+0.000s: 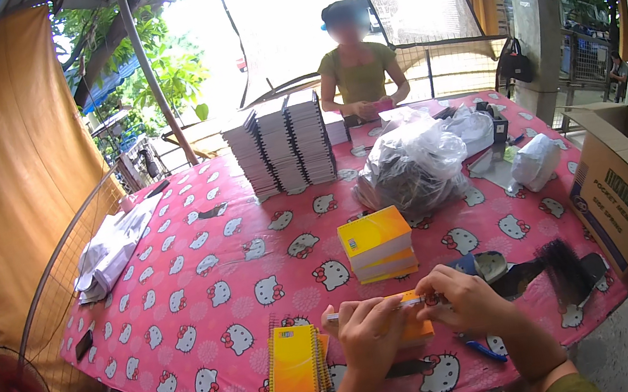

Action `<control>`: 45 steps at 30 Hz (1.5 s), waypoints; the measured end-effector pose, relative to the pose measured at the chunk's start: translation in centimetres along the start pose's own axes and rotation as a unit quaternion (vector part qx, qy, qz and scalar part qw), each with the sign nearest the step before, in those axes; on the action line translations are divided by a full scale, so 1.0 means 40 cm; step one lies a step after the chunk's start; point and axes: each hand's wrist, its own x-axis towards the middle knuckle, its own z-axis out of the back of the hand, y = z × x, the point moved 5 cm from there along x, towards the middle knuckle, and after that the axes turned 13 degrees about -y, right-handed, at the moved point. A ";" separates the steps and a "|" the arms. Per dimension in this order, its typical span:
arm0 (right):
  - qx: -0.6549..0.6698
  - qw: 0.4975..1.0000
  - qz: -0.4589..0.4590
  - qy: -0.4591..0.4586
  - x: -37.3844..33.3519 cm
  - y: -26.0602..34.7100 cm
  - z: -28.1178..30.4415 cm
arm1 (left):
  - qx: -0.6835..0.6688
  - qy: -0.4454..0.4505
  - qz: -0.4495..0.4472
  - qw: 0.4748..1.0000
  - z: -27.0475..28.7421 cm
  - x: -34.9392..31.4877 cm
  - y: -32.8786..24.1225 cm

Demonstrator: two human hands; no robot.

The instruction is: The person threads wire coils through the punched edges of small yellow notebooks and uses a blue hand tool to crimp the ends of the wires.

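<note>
Close to the table's near edge, my left hand (368, 333) grips a small notebook (396, 305), seen nearly edge-on. My right hand (460, 300) pinches the same notebook at its right end, fingers bent together. Beneath both hands lies a yellow-orange pile of notebooks (416, 334), partly covered by them. Left of my left hand, spiral-bound yellow notebooks (295, 363) are stacked, coils along their sides. Just beyond my hands stands another stack of yellow-covered notebooks (376, 239), with no coils showing. Blue-handled pliers (486, 350) rest below my right wrist.
Black binding coils (567, 273) lie right of my right hand. Tall stacks of dark-coiled books (280, 147) and a filled plastic bag (414, 166) stand farther back. Across the pink table (206, 299), a person (360, 74) handles something pink. An open carton (615, 185) stands at right.
</note>
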 end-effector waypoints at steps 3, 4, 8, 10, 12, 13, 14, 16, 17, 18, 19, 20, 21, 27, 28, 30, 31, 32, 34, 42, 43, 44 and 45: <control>-0.036 0.998 0.022 -0.044 -0.005 -0.001 0.001 | -0.004 -0.007 0.004 1.000 -0.002 -0.003 0.004; -0.044 0.998 0.032 -0.044 -0.008 -0.005 -0.004 | -0.006 -0.006 0.006 1.000 -0.003 -0.004 0.003; -0.072 0.994 0.033 -0.068 -0.004 0.010 -0.001 | -0.027 -0.007 -0.005 1.000 0.000 0.001 -0.003; -0.076 0.994 0.036 -0.068 -0.005 0.011 -0.004 | -0.035 0.001 -0.013 0.999 0.006 0.000 0.001; -0.080 0.994 0.061 -0.050 -0.011 -0.002 -0.013 | -0.042 0.017 -0.017 0.999 0.004 -0.002 0.004; -0.080 0.994 0.048 -0.052 -0.009 -0.001 -0.010 | -0.042 0.019 -0.008 0.999 0.000 -0.003 0.008; -0.079 0.995 0.034 -0.053 -0.005 0.002 -0.008 | -0.041 0.021 0.001 0.999 -0.005 -0.004 0.014; -0.079 0.995 0.038 -0.050 -0.007 0.001 -0.010 | -0.045 0.024 0.012 0.999 -0.010 -0.007 0.020; -0.080 0.994 0.056 -0.046 -0.011 -0.005 -0.016 | -0.049 0.025 0.012 0.998 -0.010 -0.008 0.020; -0.082 0.993 0.074 -0.043 -0.014 -0.007 -0.019 | -0.054 0.026 0.012 0.998 -0.011 -0.009 0.020; -0.085 0.993 0.067 -0.050 -0.012 -0.002 -0.015 | -0.054 0.024 0.010 0.998 -0.011 -0.009 0.018; -0.087 0.993 0.060 -0.057 -0.009 0.008 -0.012 | -0.053 0.023 0.008 0.998 -0.010 -0.010 0.018; -0.088 0.993 0.053 -0.064 -0.006 0.012 -0.009 | -0.052 0.022 0.006 0.998 -0.010 -0.010 0.018; -0.048 0.996 0.037 -0.060 0.001 0.026 -0.008 | -0.055 0.005 -0.012 0.998 -0.010 -0.005 0.016; -0.051 0.995 0.048 -0.071 -0.005 0.024 -0.012 | -0.067 0.007 0.001 0.998 -0.010 -0.006 0.016; -0.059 0.991 0.070 -0.096 -0.020 0.014 -0.021 | -0.093 0.012 0.027 0.995 -0.013 -0.006 0.012; -0.065 0.992 0.066 -0.087 -0.022 0.015 -0.020 | -0.095 0.018 0.019 0.995 -0.015 -0.006 0.010; -0.071 0.992 0.063 -0.078 -0.024 0.018 -0.019 | -0.095 0.023 0.013 0.995 -0.014 -0.006 0.010; -0.021 0.995 0.091 -0.040 -0.019 0.000 -0.014 | -0.092 0.034 0.002 0.995 -0.016 -0.005 0.011; -0.289 0.957 -0.034 0.018 -0.147 -0.391 0.137 | -0.043 0.043 -0.014 0.998 -0.003 0.008 0.009; -0.295 0.953 -0.043 0.062 -0.183 -0.439 0.118 | -0.044 0.050 -0.015 0.998 -0.009 0.005 0.014; -0.305 0.949 -0.045 0.065 -0.198 -0.499 0.114 | -0.045 0.056 -0.016 0.997 -0.014 0.006 0.017; -0.315 0.945 -0.048 0.067 -0.212 -0.559 0.113 | -0.046 0.062 -0.017 0.997 -0.021 0.008 0.016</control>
